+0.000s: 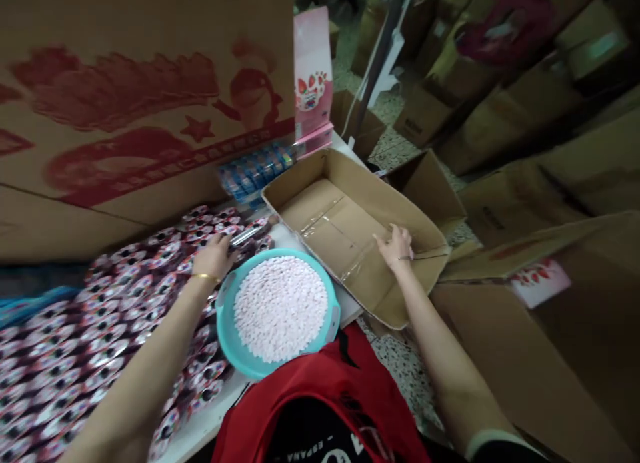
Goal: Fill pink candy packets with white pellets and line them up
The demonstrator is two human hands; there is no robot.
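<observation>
Pressing our right hand [397, 246] flat, fingers apart, on the floor of the open cardboard box [320, 183], we judge it best to hold the box steady while our left hand [215, 255] lies curled on the packets [125, 283]; whether it grips one we cannot tell. Just right of that hand the teal basin [225, 323] of pellets [280, 306] sits near the tabletop [350, 311] edge, so free room lies only forward, toward the big carton [125, 83].

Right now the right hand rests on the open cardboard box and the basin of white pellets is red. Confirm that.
No: the head view shows the basin is teal, not red. The right hand does rest on the open cardboard box.
</observation>
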